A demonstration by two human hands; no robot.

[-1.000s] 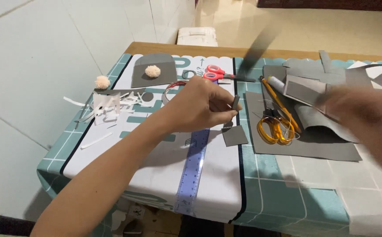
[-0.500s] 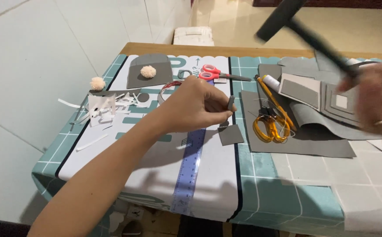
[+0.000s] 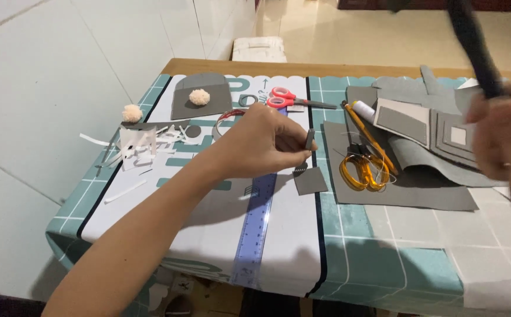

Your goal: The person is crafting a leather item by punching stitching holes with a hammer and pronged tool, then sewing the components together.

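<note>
Left hand (image 3: 261, 144) pinches a small grey punch (image 3: 309, 140) upright over a grey square (image 3: 310, 181) at the worktop's (image 3: 384, 246) centre, while right hand (image 3: 502, 141), at three o'clock, grips a raised black hammer (image 3: 472, 44).

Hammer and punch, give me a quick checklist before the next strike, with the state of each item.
1. Punch tool upright on the small grey piece: ok.
2. Left hand pinching the tool by its shaft: ok.
3. Fingertips below the tool's top end: cannot tell.
4. Hammer raised, gripped by right hand: ok, though blurred.
5. Yellow scissors apart from the small piece: ok.
6. Blue ruler away from the strike spot: not ok, lies right beside the piece.
</note>
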